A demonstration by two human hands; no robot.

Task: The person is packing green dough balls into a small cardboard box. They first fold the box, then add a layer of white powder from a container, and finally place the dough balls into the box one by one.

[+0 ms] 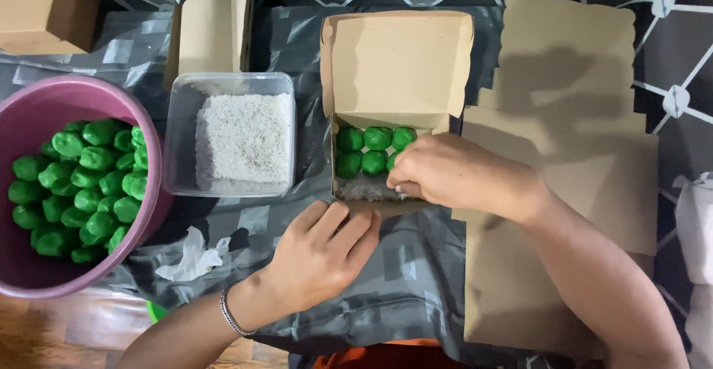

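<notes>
An open brown cardboard box point(397, 61) stands in the middle with its lid tipped back. Inside lie several green balls point(364, 150) on white shredded flakes. My right hand point(445, 172) reaches into the box from the right, fingers curled at the balls' right side; what it grips is hidden. My left hand point(323, 254) rests flat, fingers together, against the box's front edge and holds nothing.
A pink bowl point(30, 109) at the left is full of green balls point(85, 187). A clear tub point(174, 135) of white flakes sits between bowl and box. Flat brown box blanks point(587, 161) lie stacked at the right, another folded box point(212, 31) behind the tub. A crumpled white scrap point(193, 258) lies near the bowl.
</notes>
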